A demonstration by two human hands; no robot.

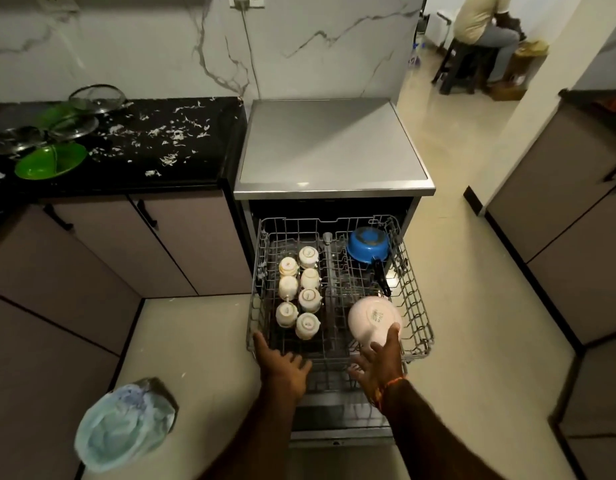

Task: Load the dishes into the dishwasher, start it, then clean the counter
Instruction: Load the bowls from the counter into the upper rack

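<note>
The dishwasher (334, 147) stands open with its upper rack (417, 306) pulled out. Several white cups (301, 292) sit upside down in the rack's left half. A blue pan (367, 244) with a black handle lies at the back right. A white bowl (369, 318) rests tilted at the front right. My right hand (379, 362) reaches over the rack's front edge with fingers spread, its fingertips touching the bowl. My left hand (282, 365) hovers open at the rack's front left edge. Green plates (50, 161) and steel lids (74, 124) remain on the black counter (161, 161).
White scraps litter the counter (168, 133). A bin lined with a light blue bag (123, 424) stands on the floor at my left. Cabinets flank both sides. A person sits on a stool (479, 36) in the far room.
</note>
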